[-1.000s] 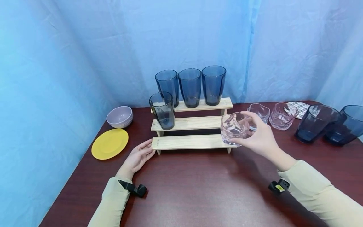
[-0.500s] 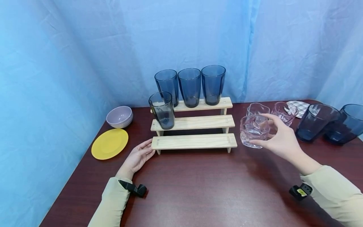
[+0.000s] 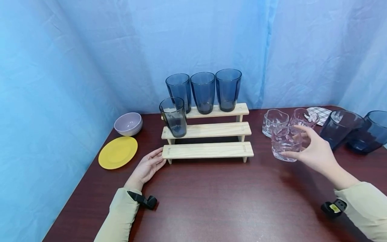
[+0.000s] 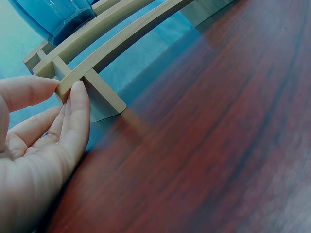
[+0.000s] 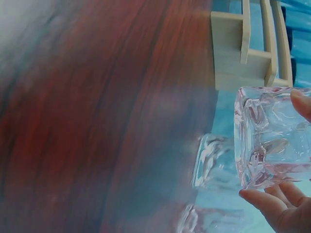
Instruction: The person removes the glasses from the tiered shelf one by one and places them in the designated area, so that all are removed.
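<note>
The right hand grips a short pinkish glass between thumb and fingertips, holding it upright and raised clear of the dark red-brown table, to the right of a three-step wooden rack. The left hand pinches the left end of the rack's lowest step — the left wrist view shows one digit against the end of the plank and another fingertip just under it. Three tall blue glasses stand side by side on the top step, and a tall smoky glass stands at the left end of the middle step. Just behind the held glass is a short clear glass on the table, with a second pinkish glass beside it, partly hidden by the right hand. Farther right are a tall dark glass, its lower part partly covered by the hand, and a tall blue-grey glass next to it; a checked mat lies near them, toward the back. On the left side, a lilac bowl sits behind a yellow plate, both on the table. Pale blue curtains hang behind and to the left, and each pale sleeve has a black band at the wrist.
</note>
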`<action>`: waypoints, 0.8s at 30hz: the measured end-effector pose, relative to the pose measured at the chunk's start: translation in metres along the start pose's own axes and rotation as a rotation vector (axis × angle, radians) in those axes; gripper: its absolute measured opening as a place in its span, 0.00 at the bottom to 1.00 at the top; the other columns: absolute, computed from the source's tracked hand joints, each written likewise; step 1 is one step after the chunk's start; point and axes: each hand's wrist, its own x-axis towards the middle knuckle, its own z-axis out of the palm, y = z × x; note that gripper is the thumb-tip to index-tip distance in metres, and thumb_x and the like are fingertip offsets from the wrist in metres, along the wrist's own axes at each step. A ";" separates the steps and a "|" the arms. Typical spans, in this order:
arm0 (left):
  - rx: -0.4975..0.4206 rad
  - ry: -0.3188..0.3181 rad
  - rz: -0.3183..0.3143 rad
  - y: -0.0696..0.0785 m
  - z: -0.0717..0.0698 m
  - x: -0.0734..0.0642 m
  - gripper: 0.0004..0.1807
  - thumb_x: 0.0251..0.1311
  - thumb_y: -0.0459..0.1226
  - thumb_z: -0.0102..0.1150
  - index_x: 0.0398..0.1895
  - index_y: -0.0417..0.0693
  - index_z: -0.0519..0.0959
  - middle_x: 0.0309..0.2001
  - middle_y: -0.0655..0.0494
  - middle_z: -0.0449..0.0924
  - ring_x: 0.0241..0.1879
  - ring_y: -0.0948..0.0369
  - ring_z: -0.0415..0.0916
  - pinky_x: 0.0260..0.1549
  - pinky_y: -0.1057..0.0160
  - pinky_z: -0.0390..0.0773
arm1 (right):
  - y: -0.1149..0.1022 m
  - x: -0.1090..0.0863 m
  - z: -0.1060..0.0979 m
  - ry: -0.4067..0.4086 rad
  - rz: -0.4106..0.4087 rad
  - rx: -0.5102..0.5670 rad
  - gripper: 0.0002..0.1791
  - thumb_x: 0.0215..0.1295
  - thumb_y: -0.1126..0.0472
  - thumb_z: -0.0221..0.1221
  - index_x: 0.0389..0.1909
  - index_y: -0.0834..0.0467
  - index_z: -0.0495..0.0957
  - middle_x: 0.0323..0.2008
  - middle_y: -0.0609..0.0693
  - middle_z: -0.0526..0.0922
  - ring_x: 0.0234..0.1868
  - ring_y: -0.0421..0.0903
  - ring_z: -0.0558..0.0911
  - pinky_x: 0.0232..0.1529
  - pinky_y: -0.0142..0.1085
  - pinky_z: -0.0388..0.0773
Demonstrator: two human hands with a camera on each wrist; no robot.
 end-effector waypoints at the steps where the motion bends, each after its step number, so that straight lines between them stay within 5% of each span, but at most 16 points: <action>1: 0.002 -0.003 0.001 0.000 0.000 0.000 0.33 0.67 0.23 0.38 0.74 0.36 0.43 0.50 0.58 0.69 0.44 0.69 0.76 0.46 0.73 0.77 | 0.002 0.000 -0.001 -0.001 0.008 -0.005 0.52 0.38 0.50 0.77 0.65 0.59 0.63 0.41 0.61 0.80 0.28 0.16 0.66 0.26 0.20 0.66; 8: 0.006 -0.009 0.004 0.001 0.000 0.000 0.33 0.67 0.23 0.38 0.74 0.37 0.44 0.52 0.58 0.68 0.45 0.69 0.75 0.47 0.73 0.76 | 0.020 0.007 -0.007 0.008 0.103 0.013 0.51 0.41 0.48 0.75 0.66 0.58 0.62 0.29 0.29 0.74 0.28 0.17 0.66 0.27 0.23 0.66; 11: 0.001 -0.009 0.004 0.000 0.000 0.001 0.32 0.67 0.23 0.38 0.74 0.36 0.44 0.52 0.58 0.69 0.45 0.69 0.76 0.47 0.73 0.76 | 0.027 0.009 -0.007 -0.004 0.159 0.011 0.53 0.43 0.47 0.74 0.68 0.60 0.59 0.36 0.41 0.78 0.31 0.22 0.66 0.27 0.24 0.66; 15: -0.008 -0.014 0.008 -0.001 0.000 0.001 0.33 0.67 0.22 0.37 0.74 0.36 0.43 0.50 0.59 0.70 0.45 0.69 0.76 0.46 0.73 0.77 | 0.033 0.010 -0.006 -0.024 0.199 -0.006 0.55 0.46 0.46 0.72 0.70 0.64 0.54 0.48 0.67 0.74 0.42 0.46 0.74 0.30 0.29 0.65; 18: -0.010 -0.021 0.014 -0.001 0.000 0.001 0.33 0.67 0.22 0.37 0.74 0.35 0.43 0.49 0.60 0.71 0.44 0.69 0.76 0.45 0.73 0.77 | 0.037 0.011 -0.005 -0.036 0.212 -0.011 0.55 0.47 0.46 0.71 0.70 0.65 0.53 0.50 0.70 0.72 0.48 0.63 0.72 0.32 0.34 0.65; 24: -0.012 -0.019 0.013 -0.001 -0.001 0.000 0.33 0.67 0.22 0.36 0.74 0.35 0.42 0.49 0.60 0.70 0.44 0.69 0.76 0.45 0.73 0.77 | 0.040 0.015 -0.005 -0.050 0.231 -0.016 0.57 0.47 0.45 0.71 0.71 0.65 0.51 0.50 0.72 0.70 0.49 0.66 0.71 0.32 0.37 0.66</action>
